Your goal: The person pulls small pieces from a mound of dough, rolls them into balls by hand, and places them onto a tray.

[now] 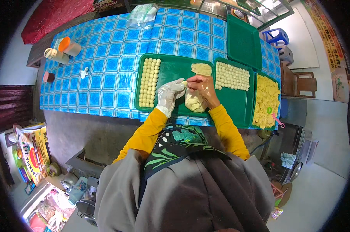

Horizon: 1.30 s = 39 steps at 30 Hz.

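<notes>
My left hand (pixel 169 94), in a thin white glove, holds a small piece of pale dough (pixel 185 83) at its fingertips. Bare and dusted with white bits, my right hand (pixel 203 88) pinches the same piece from the other side. Both hands are above a green tray (pixel 175 65). A soft lump of dough (pixel 194 104) lies below my right hand, partly covered by it. Behind that hand is a flatter slab of dough (pixel 201 69). Rows of small dough balls (pixel 149 84) line the tray's left side.
To the right, a second green tray (pixel 234 108) carries whitish balls (pixel 232 76). Beside it, another tray holds yellow crumbly filling (pixel 266 98) and a pink-handled tool (pixel 277 119). A further green tray (pixel 244 42) lies behind. Lidded containers (pixel 70 47) and a plastic bag (pixel 142 16) are on the blue tablecloth (pixel 117 69).
</notes>
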{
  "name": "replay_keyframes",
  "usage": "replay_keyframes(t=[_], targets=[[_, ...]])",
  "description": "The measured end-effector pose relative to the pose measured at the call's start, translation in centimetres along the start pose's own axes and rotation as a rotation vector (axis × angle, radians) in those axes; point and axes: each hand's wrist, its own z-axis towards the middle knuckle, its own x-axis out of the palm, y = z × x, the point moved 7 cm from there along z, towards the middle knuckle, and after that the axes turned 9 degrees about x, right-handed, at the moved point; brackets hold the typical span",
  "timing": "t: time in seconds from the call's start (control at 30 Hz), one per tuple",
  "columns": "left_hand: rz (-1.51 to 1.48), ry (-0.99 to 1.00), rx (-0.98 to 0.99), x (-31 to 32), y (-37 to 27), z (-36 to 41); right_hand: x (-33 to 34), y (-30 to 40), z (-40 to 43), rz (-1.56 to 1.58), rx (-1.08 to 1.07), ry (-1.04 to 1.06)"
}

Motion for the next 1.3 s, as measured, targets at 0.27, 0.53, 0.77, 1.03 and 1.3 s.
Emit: replay_keyframes(t=[0.27,0.53,0.77,1.03,1.3], targets=[[0.052,0.163,-0.001,0.3,0.2,-0.1,0.0,-1.2,-0.9,0.176,0.181,0.036],[0.231,0.157,-0.001,0.3,-0.6,-0.5,0.0,-1.4,-1.6,-0.103,-0.046,-0.112],[-0.095,0.135,-0.016,-0.5,0.7,-0.7,1.3,1.8,-4.2,-0.395,-0.673,-0.182],[0.048,0.017,0.257,0.2,1.2,-1.6,0.5,-2.7,-1.3,-0.067,-0.273,-0.410],[0.276,-0.058,0.439,-0.3,-1.7,-1.7,1.6,-1.0,-1.4,0.058,-0.214,-0.255]])
